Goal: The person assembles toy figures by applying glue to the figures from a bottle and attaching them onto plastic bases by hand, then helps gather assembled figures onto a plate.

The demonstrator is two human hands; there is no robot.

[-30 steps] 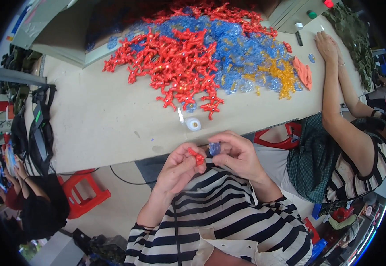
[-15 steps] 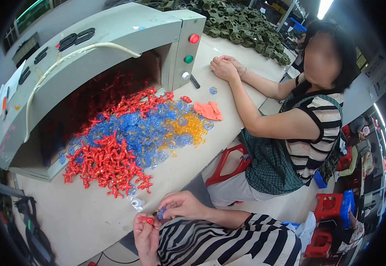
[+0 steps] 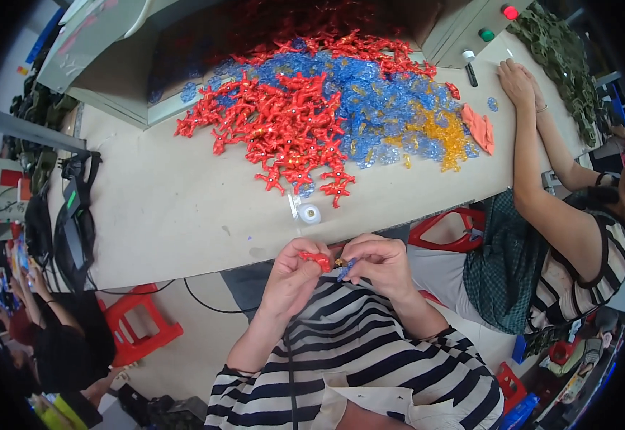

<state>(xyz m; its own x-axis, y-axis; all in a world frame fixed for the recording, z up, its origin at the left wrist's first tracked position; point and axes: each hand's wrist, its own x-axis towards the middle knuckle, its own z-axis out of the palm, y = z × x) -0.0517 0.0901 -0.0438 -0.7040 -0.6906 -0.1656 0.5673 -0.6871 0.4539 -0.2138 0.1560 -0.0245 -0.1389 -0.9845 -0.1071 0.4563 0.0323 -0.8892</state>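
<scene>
My left hand pinches a small glossy red plastic figure between thumb and fingers. Close beside it, my right hand is closed on a small translucent blue plastic piece, which has a brownish-amber bit at its upper end. The two pieces almost meet in front of my striped shirt; whether they touch, I cannot tell. On the table just beyond my hands lies a small white roll. Farther off spreads a heap of red figures, running into translucent blue pieces and amber-yellow pieces.
Behind the heap stands a grey machine with a dark opening. An orange cloth lies right of the heap. At right sits a co-worker, whose hands rest together on the table. A red stool stands at lower left.
The view has turned, so my hands and the heap now appear more central and the co-worker farther right. Both hands still hold their pieces.
</scene>
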